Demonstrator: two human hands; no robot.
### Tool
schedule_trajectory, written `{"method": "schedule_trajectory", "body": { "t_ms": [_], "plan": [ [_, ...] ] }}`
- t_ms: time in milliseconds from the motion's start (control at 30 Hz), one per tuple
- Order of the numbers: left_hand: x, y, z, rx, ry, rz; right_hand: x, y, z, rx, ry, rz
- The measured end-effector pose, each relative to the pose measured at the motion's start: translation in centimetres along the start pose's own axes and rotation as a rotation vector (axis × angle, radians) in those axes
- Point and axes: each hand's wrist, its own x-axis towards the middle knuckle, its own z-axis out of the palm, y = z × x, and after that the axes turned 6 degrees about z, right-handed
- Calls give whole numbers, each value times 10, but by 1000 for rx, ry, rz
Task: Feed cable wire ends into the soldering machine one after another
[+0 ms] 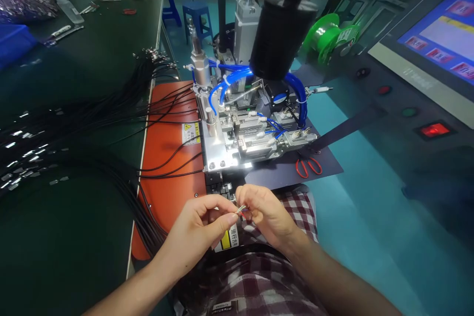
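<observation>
Between my two hands, just in front of the machine, are the thin coloured wires [241, 209] of a cable end. My left hand [209, 219] pinches them between thumb and index finger. On the other side, my right hand [264, 210] has its fingers closed on the same wires, and a bit of red shows beneath its fingertips. The rest of that cable is hidden by my hands. Right beyond them stands a metal machine [255, 133] with clamps, cylinders and blue air hoses [237, 76]. Several black cables [170, 174] run into its left side.
Bundles of black cables [122, 113] lie on the dark green table [74, 256] at left. Red-handled scissors [308, 168] rest on the machine's dark plate. A green wire spool [326, 39] and a control panel with screen [437, 34] stand right. A black cylinder [279, 39] hangs above.
</observation>
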Motion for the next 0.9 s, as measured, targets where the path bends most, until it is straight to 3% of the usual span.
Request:
{"method": "schedule_trajectory", "body": {
  "t_ms": [233, 567, 900],
  "plan": [
    [3, 0, 1, -89, 83, -17, -6, 6, -1, -134, 14, -82],
    [4, -11, -1, -114, 102, -56, -7, 9, 2, -341, 71, -172],
    [4, -10, 0, -74, 109, -91, -5, 2, -3, -275, 53, -175]
  ]
}}
